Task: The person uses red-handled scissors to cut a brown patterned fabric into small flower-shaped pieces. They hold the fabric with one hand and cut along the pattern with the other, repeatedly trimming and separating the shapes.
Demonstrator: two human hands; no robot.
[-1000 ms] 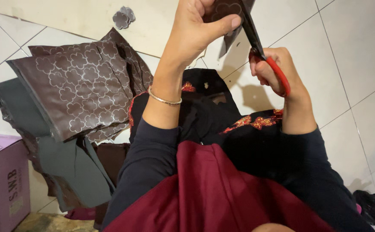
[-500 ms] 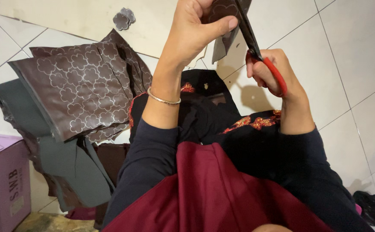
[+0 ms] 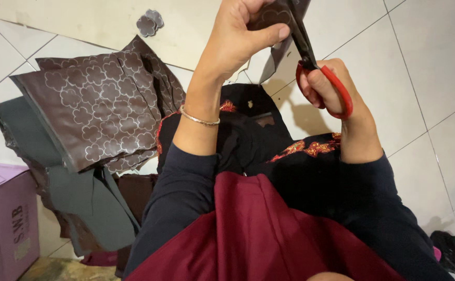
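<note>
Cardboard comes first at the far left: a purple cardboard box (image 3: 1, 218) stands on the white tiled floor (image 3: 425, 67). Beside it lies a stack of brown sheet material printed with pale flower outlines (image 3: 94, 112), resting on grey folded fabric (image 3: 81, 198). Above the stack, a small cut-out flower-shaped brown piece (image 3: 150, 22) lies alone on the floor. Further right, the left hand (image 3: 240, 36), with a thin metal bracelet (image 3: 198, 118) on its wrist, is raised, its thumb and fingers pinching a small piece of the same brown patterned material (image 3: 277, 13) at the top edge of the view. Just to the right, the right hand (image 3: 337, 99) has its fingers curled through the red-handled scissors (image 3: 318, 67), whose dark blades meet the held piece. Below both arms lie black cloth with red-gold embroidery (image 3: 300, 148) and dark red fabric (image 3: 258, 234).
</note>
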